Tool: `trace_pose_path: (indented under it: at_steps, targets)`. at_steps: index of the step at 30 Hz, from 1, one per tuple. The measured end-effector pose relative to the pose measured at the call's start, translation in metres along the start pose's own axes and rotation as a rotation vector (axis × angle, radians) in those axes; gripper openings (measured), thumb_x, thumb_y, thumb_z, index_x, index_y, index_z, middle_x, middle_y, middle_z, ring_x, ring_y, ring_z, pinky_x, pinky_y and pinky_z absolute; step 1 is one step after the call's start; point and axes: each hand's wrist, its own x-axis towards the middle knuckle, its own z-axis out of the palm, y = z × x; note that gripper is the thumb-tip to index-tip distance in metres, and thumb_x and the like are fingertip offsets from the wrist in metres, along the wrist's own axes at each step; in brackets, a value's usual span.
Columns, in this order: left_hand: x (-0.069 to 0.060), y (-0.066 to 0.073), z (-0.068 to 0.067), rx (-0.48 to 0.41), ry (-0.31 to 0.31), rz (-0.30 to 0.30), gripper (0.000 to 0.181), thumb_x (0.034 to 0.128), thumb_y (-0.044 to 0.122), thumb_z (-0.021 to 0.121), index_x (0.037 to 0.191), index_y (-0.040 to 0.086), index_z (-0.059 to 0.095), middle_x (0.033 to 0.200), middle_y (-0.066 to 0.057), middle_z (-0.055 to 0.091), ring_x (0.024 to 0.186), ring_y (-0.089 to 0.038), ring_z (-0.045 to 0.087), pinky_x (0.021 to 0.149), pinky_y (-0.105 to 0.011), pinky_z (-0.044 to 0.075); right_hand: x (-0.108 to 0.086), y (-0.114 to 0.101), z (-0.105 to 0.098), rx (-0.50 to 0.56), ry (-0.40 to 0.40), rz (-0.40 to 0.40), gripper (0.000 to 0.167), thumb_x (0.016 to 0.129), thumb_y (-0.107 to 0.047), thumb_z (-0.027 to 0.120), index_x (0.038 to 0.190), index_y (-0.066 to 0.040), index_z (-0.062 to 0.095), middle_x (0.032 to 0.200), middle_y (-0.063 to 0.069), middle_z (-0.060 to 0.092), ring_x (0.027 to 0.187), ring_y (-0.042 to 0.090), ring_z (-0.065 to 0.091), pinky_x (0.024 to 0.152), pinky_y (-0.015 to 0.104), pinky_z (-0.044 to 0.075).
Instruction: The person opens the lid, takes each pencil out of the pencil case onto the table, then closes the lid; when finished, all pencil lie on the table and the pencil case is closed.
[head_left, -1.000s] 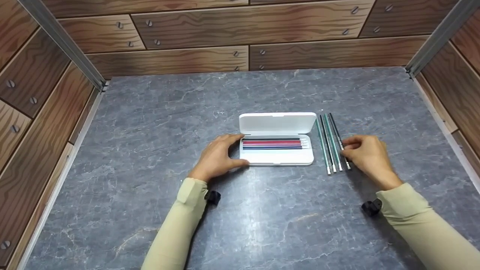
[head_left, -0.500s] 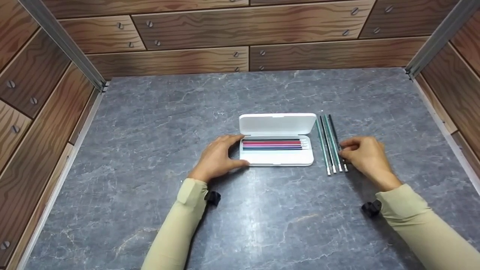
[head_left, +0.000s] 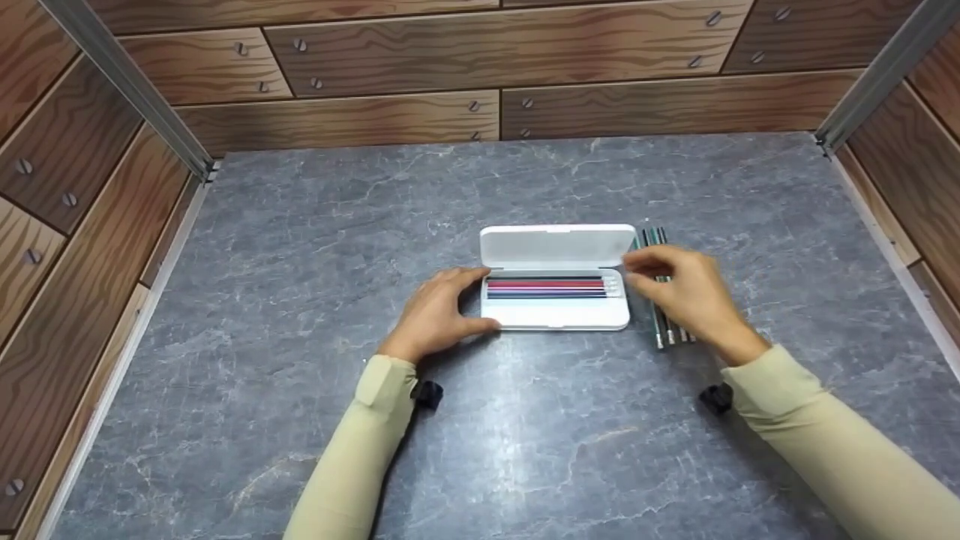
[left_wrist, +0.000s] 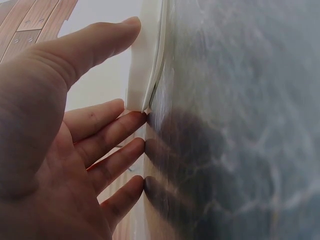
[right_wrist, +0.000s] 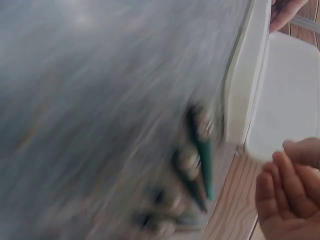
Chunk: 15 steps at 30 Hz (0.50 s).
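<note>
A white pencil case (head_left: 555, 315) lies with its lid (head_left: 551, 247) raised. Several pencils (head_left: 544, 288), black, red, purple and blue, lie side by side in its back part. My left hand (head_left: 439, 311) spans the case's left end, thumb at the front corner and forefinger at the back; its fingers are fairly straight in the left wrist view. Above the case's right back corner hovers my right hand (head_left: 686, 289), fingers bent, thumb apart, nothing seen between them. Beneath it, green and black pencils (head_left: 661, 330) lie on the table, partly hidden by the hand.
The grey marbled table (head_left: 315, 240) carries the case and the pencils. Wood-patterned walls (head_left: 390, 56) enclose it at the back and both sides, with metal posts in the corners.
My right hand has let go of the rightmost black pencil, which now lies closer to the others. It has moved left and away to the case's lid. The left hand stays put.
</note>
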Motion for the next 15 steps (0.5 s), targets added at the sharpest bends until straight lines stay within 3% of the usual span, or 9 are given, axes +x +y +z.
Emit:
trace_pose_path:
  at_steps: [3, 6, 10, 15]
  targets:
    - [-0.001, 0.003, -0.001, -0.001, -0.003, -0.002, 0.088, 0.0879, 0.047, 0.095, 0.162, 0.015, 0.060, 0.162, -0.012, 0.064, 0.155, -0.036, 0.056, 0.133, -0.058, 0.042, 0.006, -0.005, 0.009, 0.032, -0.085, -0.035, 0.029, 0.096, 0.003, 0.082, 0.125, 0.002, 0.081, 0.122, 0.022, 0.083, 0.109, 0.041, 0.081, 0.099, 0.030, 0.066]
    - [0.000, 0.001, 0.001, 0.005, 0.004, 0.003, 0.089, 0.0868, 0.047, 0.096, 0.162, 0.016, 0.060, 0.162, -0.011, 0.065, 0.154, -0.035, 0.057, 0.132, -0.058, 0.043, 0.010, -0.008, 0.016, 0.028, -0.168, -0.077, 0.029, 0.096, 0.004, 0.081, 0.126, 0.003, 0.081, 0.123, 0.022, 0.083, 0.112, 0.041, 0.081, 0.102, 0.054, 0.066]
    - [0.000, 0.001, 0.001, 0.007, -0.003, -0.002, 0.089, 0.0867, 0.047, 0.096, 0.162, 0.016, 0.060, 0.162, -0.011, 0.065, 0.154, -0.035, 0.057, 0.132, -0.058, 0.043, 0.012, -0.008, 0.025, -0.021, -0.257, -0.139, 0.028, 0.097, 0.003, 0.081, 0.124, 0.001, 0.082, 0.121, 0.020, 0.084, 0.112, 0.040, 0.081, 0.102, 0.060, 0.064]
    - [-0.002, 0.006, -0.004, 0.009, -0.020, -0.034, 0.089, 0.0882, 0.045, 0.096, 0.163, 0.015, 0.059, 0.164, -0.012, 0.063, 0.157, -0.035, 0.054, 0.135, -0.056, 0.040, 0.015, -0.009, 0.031, -0.094, -0.297, -0.196, 0.025, 0.096, 0.003, 0.080, 0.121, -0.002, 0.084, 0.117, 0.016, 0.085, 0.110, 0.037, 0.081, 0.103, 0.058, 0.063]
